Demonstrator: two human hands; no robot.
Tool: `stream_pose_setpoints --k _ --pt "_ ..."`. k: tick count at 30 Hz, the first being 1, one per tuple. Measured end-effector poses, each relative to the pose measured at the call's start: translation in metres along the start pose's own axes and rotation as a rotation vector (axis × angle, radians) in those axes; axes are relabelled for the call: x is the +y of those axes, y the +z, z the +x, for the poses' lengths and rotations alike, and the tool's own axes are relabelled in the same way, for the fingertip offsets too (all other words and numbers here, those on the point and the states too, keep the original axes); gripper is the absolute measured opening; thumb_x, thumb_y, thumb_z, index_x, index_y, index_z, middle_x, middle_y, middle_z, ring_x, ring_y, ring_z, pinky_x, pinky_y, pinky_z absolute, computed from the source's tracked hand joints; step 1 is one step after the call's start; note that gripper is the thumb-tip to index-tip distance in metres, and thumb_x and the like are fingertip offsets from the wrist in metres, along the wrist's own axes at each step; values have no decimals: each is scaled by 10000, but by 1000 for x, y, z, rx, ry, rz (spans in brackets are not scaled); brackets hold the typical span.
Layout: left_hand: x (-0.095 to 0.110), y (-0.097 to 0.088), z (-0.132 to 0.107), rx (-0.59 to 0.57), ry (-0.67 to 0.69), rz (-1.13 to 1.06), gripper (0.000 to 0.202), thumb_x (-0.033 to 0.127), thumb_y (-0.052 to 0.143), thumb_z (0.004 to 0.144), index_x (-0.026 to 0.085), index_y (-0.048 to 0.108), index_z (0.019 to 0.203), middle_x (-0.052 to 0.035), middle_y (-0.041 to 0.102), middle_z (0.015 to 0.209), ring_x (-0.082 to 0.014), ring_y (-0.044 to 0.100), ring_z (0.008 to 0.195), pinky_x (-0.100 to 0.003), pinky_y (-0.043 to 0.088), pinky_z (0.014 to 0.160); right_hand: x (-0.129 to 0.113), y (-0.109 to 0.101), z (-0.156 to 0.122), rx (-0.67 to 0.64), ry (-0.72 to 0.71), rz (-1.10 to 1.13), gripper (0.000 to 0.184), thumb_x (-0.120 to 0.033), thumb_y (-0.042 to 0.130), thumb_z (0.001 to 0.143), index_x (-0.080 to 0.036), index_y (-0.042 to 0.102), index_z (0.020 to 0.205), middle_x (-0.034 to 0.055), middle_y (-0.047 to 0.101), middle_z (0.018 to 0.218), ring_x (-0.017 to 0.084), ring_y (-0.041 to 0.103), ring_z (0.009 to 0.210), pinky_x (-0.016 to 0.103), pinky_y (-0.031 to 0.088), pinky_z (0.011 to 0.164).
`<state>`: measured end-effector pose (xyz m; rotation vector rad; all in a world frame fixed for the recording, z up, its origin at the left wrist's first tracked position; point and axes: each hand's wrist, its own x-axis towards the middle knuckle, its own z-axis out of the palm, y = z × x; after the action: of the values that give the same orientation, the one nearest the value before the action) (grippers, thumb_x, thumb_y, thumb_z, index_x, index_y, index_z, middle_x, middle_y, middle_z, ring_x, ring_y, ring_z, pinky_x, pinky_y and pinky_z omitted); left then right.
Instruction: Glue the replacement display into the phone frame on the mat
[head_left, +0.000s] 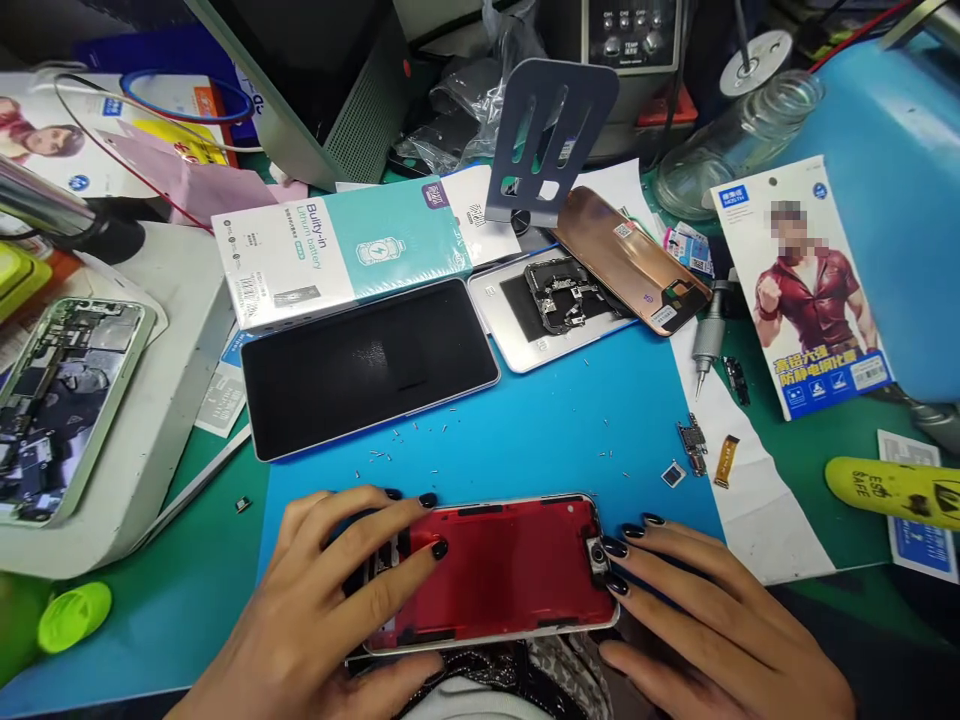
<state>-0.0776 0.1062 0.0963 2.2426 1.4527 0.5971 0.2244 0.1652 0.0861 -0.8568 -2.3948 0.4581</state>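
At the mat's front edge lies a phone frame [517,570] with a bright red inner face and a thin light rim. My left hand [330,590] grips its left end, fingertips over the far edge and the red face, thumb along the near edge. A small camera module [598,553] sits at the frame's right end. My right hand [705,610] holds that end, fingertips at the module and the thumb by the near corner. Beyond the hands, a dark phone screen [367,365] lies flat on the blue mat [525,430], with several tiny screws scattered before it.
A battery box [345,250] lies behind the screen. Right of it are a silver plate [517,345] with parts on it, a copper-coloured back cover [630,255], a phone stand [551,140] and a screwdriver [707,335]. An opened phone [71,400] rests at left; loose parts [694,445] lie at right.
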Motion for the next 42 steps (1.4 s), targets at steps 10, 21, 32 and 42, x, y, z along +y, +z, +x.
stream_pose_setpoints --k 10,21,32,42 --pt "-2 -2 0 -32 35 18 396 288 672 851 175 575 1218 -121 516 1323 -341 412 1195 -488 340 913 -1 1 2 8 -8 3 40 -125 667 889 -129 693 858 46 743 882 172 658 963 343 558 904" --pt "-3 -10 -22 33 -166 44 754 363 760 771 119 379 1374 -151 500 1342 -290 383 1293 -432 283 1074 3 3 1 25 -62 -41 75 -134 636 900 -136 684 843 62 721 867 185 657 932 315 546 886" --pt "-9 -14 -27 21 -174 19 702 380 696 817 171 358 1395 -92 567 1326 -261 383 1276 -411 259 1045 7 4 0 17 -106 -14 83 -87 622 888 -134 690 892 62 715 903 190 646 977 303 513 896" --pt "-15 -11 -30 49 -114 -1 650 362 723 803 151 430 1344 -102 620 1276 -284 409 1268 -446 286 1026 7 3 -1 17 -70 -13 66 -106 659 857 -150 695 890 50 720 903 187 663 951 292 552 879"
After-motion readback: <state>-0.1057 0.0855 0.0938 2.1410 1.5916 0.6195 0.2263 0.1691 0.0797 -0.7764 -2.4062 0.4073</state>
